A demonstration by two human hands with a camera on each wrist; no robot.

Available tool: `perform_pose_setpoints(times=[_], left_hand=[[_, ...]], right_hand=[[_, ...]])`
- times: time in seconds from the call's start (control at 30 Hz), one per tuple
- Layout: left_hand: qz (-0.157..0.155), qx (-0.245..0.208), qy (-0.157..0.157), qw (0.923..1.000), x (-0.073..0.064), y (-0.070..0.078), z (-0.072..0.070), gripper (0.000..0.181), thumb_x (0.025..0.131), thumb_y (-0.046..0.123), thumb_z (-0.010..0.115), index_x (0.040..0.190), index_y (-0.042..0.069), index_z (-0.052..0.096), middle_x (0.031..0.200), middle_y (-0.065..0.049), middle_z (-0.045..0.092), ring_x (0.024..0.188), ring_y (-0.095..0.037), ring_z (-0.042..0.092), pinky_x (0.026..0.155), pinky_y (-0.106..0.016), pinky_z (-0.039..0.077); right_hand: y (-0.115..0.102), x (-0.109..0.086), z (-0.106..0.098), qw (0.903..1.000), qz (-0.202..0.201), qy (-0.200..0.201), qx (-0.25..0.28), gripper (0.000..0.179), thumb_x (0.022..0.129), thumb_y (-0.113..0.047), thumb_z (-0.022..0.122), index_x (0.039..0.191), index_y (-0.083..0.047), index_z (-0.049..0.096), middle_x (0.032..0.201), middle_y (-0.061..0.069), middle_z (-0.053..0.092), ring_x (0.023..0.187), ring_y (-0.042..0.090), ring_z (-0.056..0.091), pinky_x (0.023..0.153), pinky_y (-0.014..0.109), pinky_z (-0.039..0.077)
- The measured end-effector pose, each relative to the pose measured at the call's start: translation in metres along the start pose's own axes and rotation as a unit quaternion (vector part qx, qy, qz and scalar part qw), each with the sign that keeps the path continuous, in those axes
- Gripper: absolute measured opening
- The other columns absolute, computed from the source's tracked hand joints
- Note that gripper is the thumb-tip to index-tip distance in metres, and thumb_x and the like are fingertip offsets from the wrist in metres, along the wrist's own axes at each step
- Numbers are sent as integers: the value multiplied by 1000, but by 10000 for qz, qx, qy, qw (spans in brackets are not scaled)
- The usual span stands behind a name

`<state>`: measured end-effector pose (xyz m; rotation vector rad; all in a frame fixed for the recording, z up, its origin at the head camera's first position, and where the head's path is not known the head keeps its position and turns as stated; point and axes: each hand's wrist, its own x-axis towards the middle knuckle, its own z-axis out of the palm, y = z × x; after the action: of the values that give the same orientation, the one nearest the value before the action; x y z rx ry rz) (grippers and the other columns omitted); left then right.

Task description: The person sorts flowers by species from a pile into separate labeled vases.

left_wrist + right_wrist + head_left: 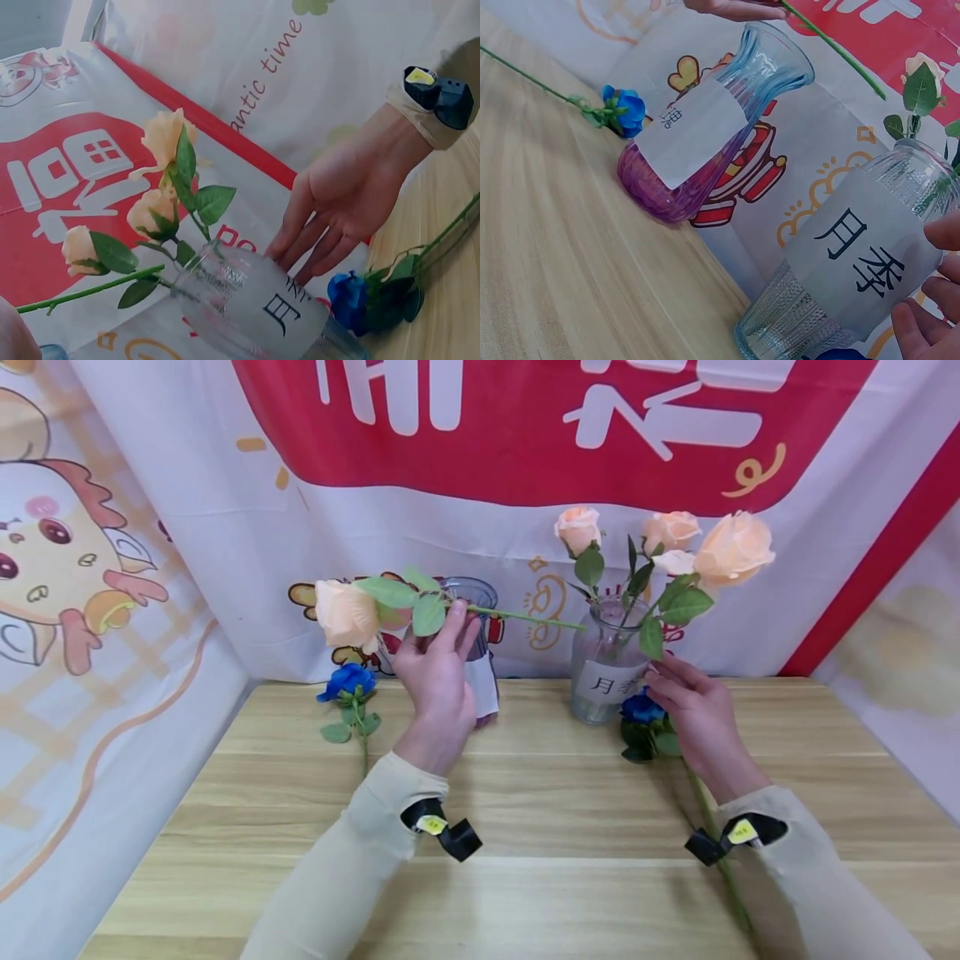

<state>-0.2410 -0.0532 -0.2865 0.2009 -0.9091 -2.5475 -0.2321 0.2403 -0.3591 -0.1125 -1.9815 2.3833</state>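
My left hand [438,681] pinches the green stem of a peach rose [347,614]. The stem lies nearly level, bloom to the left, its cut end near the mouth of a clear glass vase [588,697]. That vase stands upright with a white label bearing dark characters, and several peach roses [675,531] rise from it. Against its right side rest the fingers of my right hand [697,718], fairly straight in the left wrist view. Behind my left hand stands a flared blue-and-purple glass vase [761,67], also labelled.
One blue rose [348,681] lies on the left of the wooden table [540,893]. Another blue rose [641,708] lies below my right hand, its stem running toward the front edge under the forearm. A printed cloth [517,543] hangs close behind the vases.
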Motion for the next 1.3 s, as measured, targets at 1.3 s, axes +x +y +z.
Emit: perform_pose_setpoints(times=[1.3], left_hand=[[280,1470,-359,9881,-21,-79,67,22,88,5,85,109,5,79,96,-1,77,86,-8,67,82,-25,62]], right_hand=[[3,1,0,9999,-140,-28,81,72,103,-20,71,163,-1,36,145,-3,57,129,5,59,101,16,56]])
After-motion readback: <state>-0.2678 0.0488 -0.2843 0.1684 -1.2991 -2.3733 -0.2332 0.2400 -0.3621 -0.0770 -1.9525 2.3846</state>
